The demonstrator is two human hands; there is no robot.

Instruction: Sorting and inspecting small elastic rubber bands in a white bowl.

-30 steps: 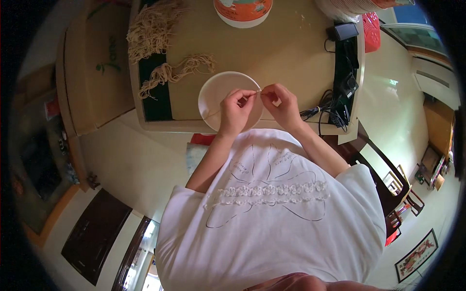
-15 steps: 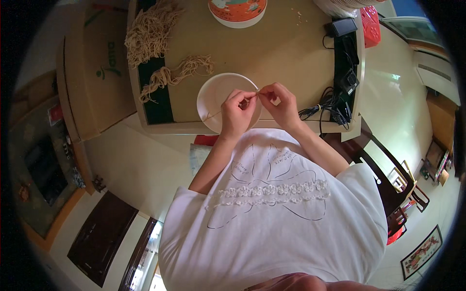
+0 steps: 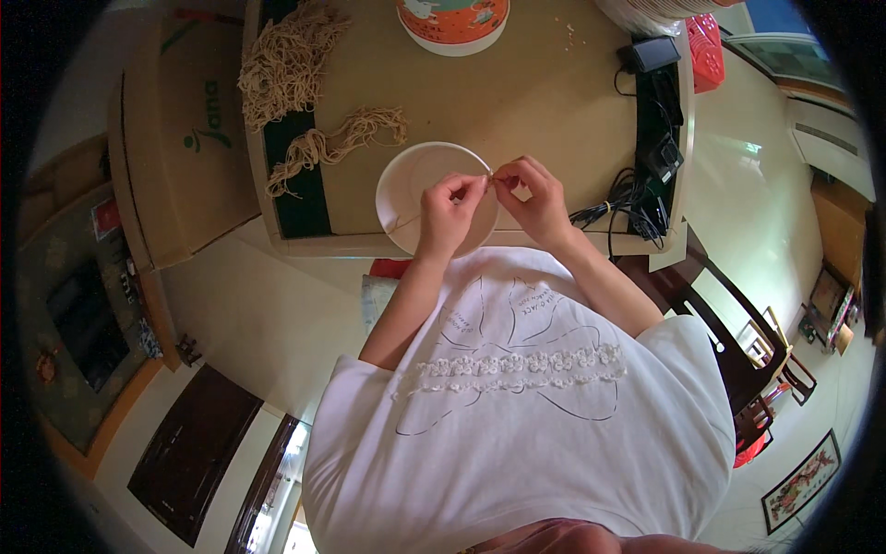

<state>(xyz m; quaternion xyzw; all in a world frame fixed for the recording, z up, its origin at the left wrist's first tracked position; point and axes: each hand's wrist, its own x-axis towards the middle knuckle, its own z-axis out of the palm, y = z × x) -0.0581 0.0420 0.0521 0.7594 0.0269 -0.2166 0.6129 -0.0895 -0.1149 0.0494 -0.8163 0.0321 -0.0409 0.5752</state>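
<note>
Over the right rim of a white bowl (image 3: 395,188), my two hands meet with their fingertips pinched together. My left hand (image 3: 447,214) and my right hand (image 3: 535,201) are both closed on a thin tan string (image 3: 490,176), of which only a tiny bit shows between the fingers. Inside the bowl, a strand runs along the left wall and disappears behind my left hand. Beyond the bowl to the left lies a small twisted bunch of tan strings (image 3: 343,138), and past it a larger loose heap of the same strings (image 3: 291,66).
A round tub (image 3: 454,26) with an orange patterned side stands at the table's far side. Black cables (image 3: 616,201) and a power adapter (image 3: 653,54) lie along the right edge, near a red plastic basket (image 3: 705,57). A cardboard box (image 3: 189,138) stands left of the table (image 3: 517,102).
Hardly anything differs. The fingertips shift slightly at the string while both hands stay pinched in the same place over the bowl's rim.
</note>
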